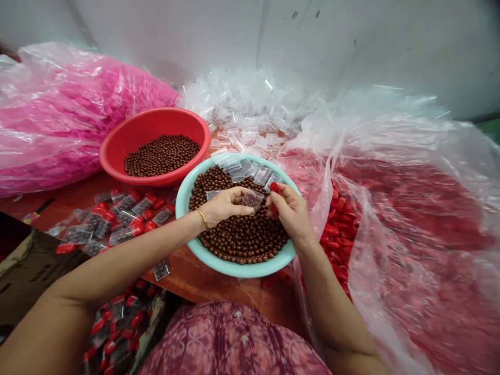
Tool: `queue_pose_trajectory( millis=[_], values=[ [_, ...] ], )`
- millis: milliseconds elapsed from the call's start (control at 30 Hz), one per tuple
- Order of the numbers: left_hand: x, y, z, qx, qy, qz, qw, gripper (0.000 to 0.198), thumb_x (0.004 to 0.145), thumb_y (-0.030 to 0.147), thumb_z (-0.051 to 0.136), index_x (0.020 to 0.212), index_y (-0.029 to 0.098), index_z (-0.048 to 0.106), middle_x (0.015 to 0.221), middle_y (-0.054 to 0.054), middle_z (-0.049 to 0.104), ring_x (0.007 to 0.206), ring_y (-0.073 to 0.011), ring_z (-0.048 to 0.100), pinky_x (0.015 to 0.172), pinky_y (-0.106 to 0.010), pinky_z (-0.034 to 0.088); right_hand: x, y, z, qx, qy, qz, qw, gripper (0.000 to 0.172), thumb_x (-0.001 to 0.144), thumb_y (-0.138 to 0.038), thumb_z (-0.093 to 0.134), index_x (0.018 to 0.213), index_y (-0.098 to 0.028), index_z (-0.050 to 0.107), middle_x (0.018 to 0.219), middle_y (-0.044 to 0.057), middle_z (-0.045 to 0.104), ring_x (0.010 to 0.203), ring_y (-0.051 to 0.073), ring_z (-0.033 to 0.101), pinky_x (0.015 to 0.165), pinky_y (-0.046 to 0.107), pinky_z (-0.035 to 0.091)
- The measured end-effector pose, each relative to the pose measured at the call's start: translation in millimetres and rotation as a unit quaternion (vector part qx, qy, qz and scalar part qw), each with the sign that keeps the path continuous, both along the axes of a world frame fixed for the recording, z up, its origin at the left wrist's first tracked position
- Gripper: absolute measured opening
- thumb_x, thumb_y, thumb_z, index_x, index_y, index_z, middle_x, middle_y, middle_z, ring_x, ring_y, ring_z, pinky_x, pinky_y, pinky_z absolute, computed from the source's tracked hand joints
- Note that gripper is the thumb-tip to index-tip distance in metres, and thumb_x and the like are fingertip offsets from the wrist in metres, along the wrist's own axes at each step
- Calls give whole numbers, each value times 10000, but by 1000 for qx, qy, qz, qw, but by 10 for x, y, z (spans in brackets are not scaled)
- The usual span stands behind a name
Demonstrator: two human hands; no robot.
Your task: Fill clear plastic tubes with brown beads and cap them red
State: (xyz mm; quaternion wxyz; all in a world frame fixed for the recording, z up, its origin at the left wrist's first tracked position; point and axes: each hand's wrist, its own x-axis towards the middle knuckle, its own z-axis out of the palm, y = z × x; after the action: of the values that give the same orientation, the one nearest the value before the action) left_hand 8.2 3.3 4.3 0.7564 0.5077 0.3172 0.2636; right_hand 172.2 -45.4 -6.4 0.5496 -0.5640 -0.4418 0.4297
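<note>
A teal bowl (183, 200) full of small brown balls (242, 239) sits in front of me, with several empty clear tubes (246, 169) lying at its far side. Over the bowl, my left hand (224, 205) pinches a clear plastic tube (253, 199). Close to the right of it, my right hand (289, 211) is closed on red caps (274, 187), one showing above the fingers. The two hands nearly touch.
A red bowl (117, 143) with brown balls stands behind left. Filled red-capped tubes (113, 221) lie on the wooden table at left and lower down. A pink bag (58, 114), a heap of clear tubes (250, 104) and a bag of red caps (410, 219) surround the bowls.
</note>
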Motion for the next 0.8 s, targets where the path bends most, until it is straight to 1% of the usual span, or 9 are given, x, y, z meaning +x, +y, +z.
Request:
queue_pose_trajectory(
  millis=[133,300,367,433,500,600,667,733,800],
  values=[
    [10,12,-24,5,-15,-10,1000,369,578,161,781,899,109,606,850,-14,642,781,-89,575,782,-251,467,-8,-17,-7,31,8,2,999,230,771,-377,552,886,-178,562,524,-86,461,381,50,399,377,192,313],
    [9,43,-84,8,-2,-39,999,387,620,279,773,907,127,565,802,2,606,711,-92,569,689,-261,486,-15,-52,-11,68,-51,2,996,237,803,-369,542,944,-191,609,584,-55,523,426,65,425,411,212,354],
    [12,36,-90,22,-14,-48,999,365,628,285,768,874,129,548,771,14,588,712,-86,564,684,-242,481,-23,-64,-25,81,-98,8,992,262,789,-349,570,998,-200,623,654,-32,588,505,90,501,485,234,423],
    [16,22,-88,46,-25,-49,997,340,633,274,764,841,123,541,755,20,574,721,-77,554,690,-219,473,-31,-73,-40,101,-140,8,985,278,776,-333,586,1018,-207,644,805,5,654,686,131,590,638,274,486],
    [19,8,-82,63,-28,-53,996,329,649,284,751,837,121,537,749,20,564,714,-77,546,672,-216,480,-32,-77,-47,99,-149,9,984,274,773,-328,580,1008,-212,662,878,21,668,776,149,603,700,288,492],
    [20,-6,-76,60,-25,-74,995,329,699,334,703,879,124,524,736,15,556,683,-92,549,610,-237,508,-10,-67,-30,22,-53,35,998,296,761,-334,531,996,-204,655,659,-19,592,500,98,494,450,232,409],
    [17,-6,-74,59,-19,-81,995,317,723,341,676,888,123,515,721,15,554,648,-88,547,572,-231,509,16,-51,3,-20,40,43,998,285,721,-324,526,953,-200,636,587,-49,526,407,74,407,369,212,331],
    [10,-4,-74,61,-9,-83,995,293,737,327,662,876,120,508,713,19,555,612,-75,542,551,-217,504,40,-32,49,-23,90,37,995,234,675,-305,566,882,-205,612,618,-45,556,459,82,471,432,216,397],
    [1,0,-74,60,1,-89,994,269,747,312,652,866,119,505,708,21,559,595,-68,544,549,-211,503,57,-15,92,-6,79,33,996,192,658,-298,620,826,-209,596,675,-28,608,576,102,549,572,240,464]
  ],
)
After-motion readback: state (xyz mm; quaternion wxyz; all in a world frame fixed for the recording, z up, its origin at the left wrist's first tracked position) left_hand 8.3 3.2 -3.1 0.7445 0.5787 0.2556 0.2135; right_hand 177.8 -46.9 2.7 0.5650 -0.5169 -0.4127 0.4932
